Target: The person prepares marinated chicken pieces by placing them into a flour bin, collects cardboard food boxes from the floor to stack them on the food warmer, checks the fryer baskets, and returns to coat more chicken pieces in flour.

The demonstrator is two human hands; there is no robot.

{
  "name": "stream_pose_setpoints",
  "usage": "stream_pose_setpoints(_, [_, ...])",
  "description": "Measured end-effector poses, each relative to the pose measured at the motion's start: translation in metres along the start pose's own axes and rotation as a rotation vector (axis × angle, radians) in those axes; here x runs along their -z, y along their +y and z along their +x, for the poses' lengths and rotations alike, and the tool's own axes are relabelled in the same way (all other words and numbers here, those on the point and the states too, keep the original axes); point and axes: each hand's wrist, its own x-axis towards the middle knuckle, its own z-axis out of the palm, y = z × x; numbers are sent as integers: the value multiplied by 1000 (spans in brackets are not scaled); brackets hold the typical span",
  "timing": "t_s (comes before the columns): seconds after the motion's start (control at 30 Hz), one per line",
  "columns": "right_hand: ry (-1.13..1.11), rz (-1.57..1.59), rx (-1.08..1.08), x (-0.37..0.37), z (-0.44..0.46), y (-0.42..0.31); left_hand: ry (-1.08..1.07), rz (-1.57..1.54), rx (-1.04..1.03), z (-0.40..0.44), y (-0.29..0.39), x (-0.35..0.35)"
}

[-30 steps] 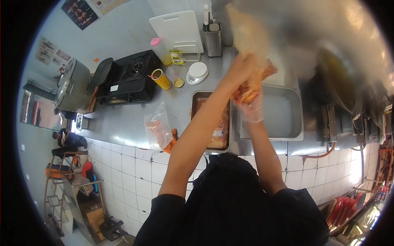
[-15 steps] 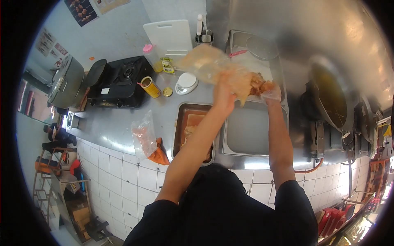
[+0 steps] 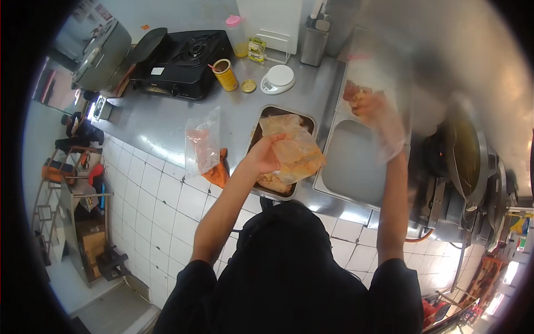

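Left hand [image 3: 266, 157], fingers closed on translucent, orange-smeared plastic bag [image 3: 298, 147], best held level over near steel tray [image 3: 256, 132]; blurred, plastic-gloved right hand [image 3: 385, 121] at reddish-brown meat pieces [image 3: 356, 93], far-right steel pan [image 3: 345, 75], grip unclear.

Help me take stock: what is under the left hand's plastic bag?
Beneath the plastic bag in the left hand is a metal tray; pale food shows at its near end. The bag and hand hide whatever lies in its middle.

Gripping at centre with left hand [image 3: 268, 155], left forearm [image 3: 225, 206] angled far-right, and holding blurred right hand [image 3: 382, 119] farther out right, right arm [image 3: 394, 214] nearly straight.
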Motion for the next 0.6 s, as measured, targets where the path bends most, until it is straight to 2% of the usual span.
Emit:
stream_pose_setpoints(0.07, [-280, 128, -190, -57, -32, -58, -101, -14, 65, 2, 11, 16])
stream_pose_setpoints(0.1, [-475, -88, -149, -88, -44, -77, -137, -17, 35, 6, 13, 23])
stream_pose_setpoints(0.13, [-410, -254, -74, -114, -53, -71, -164, -17, 12, 13, 13, 28])
stream_pose_setpoints(0.2, [-332, -429, -86, -151, -55, -69, -176, -67, -11, 23, 11, 36])
stream_pose_setpoints(0.27, [-301, -456, -262, -172, -39, -78, -153, -164, -8, 27, 10, 37])
stream_pose_setpoints(0.37, [-258, -412, -150, -202, -20, -9, 34, -97, -37, 21, 13, 37])
stream_pose_setpoints(0.47, [-350, -664, -143, -222, -1, -30, 38, -131, 78, 1, 15, 49])
stream_pose_setpoints(0.57, [-569, -1267, -243, -260, 0, -26, 161, 33, -46, -33, 2, 65])
stream_pose_setpoints(0.6, [-534, -1305, -233, -269, -1, -19, 215, 120, -100, -44, -2, 70])
